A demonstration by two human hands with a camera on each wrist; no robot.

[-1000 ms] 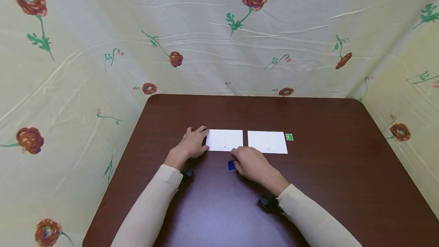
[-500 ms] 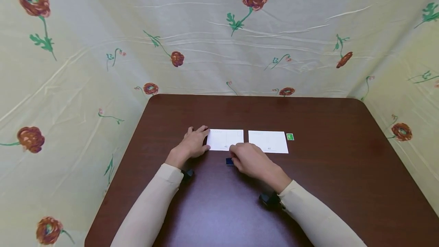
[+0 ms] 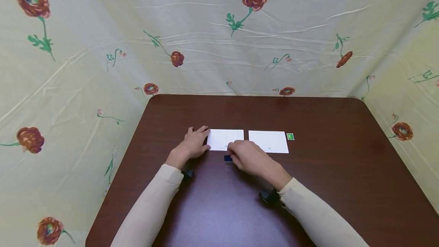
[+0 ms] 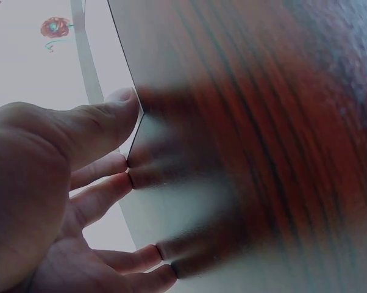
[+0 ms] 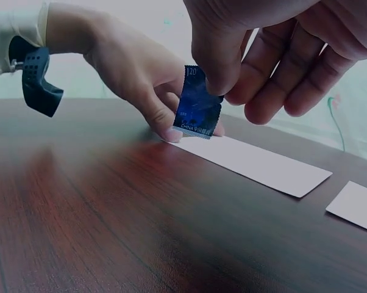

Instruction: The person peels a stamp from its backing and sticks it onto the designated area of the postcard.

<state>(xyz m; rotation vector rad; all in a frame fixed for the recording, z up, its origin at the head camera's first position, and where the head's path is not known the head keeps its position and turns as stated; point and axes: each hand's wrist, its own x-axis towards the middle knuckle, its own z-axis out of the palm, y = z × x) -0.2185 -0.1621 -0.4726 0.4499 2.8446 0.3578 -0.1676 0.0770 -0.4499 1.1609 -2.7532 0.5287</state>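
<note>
My right hand (image 3: 250, 158) pinches a small blue postage stamp (image 5: 195, 107) with perforated edges between thumb and fingers. In the right wrist view the stamp hangs upright, with "120" at its top corner and lettering along the bottom. In the head view it shows just in front of the left white postcard (image 3: 217, 137), whose near right corner the right hand covers. My left hand (image 3: 193, 143) rests at this postcard's left edge, fingers spread. The left wrist view has the thumb (image 4: 104, 119) at a corner of the card and the other fingertips down on the table.
A second white postcard (image 3: 269, 141) lies just right of the first, a narrow gap between them. Beside its right edge is a green stamp (image 3: 290, 136). The brown table (image 3: 326, 186) ends at the back against a flowered curtain (image 3: 205, 22).
My right hand has moved slightly forward and left with the blue stamp, which now tilts and shows less of its face in the head view. The left hand stays at the postcard's edge.
</note>
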